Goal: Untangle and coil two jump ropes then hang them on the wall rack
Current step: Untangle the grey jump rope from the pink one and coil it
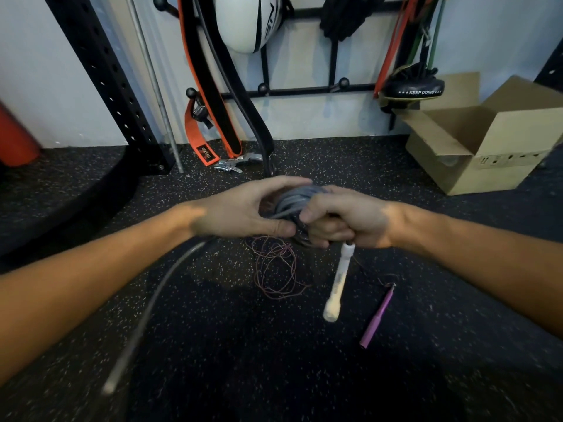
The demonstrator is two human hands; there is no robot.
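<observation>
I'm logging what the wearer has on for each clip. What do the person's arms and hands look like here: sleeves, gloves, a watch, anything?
Both forearms are bare up to the picture's edge: no sleeves show. The left hand and right hand wear no gloves, and no rings, watch or wristband can be seen on either.

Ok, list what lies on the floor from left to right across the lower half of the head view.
Blurred grey rope end → thin pink cord tangle → white handle, hanging from the right hand → purple handle.
</observation>
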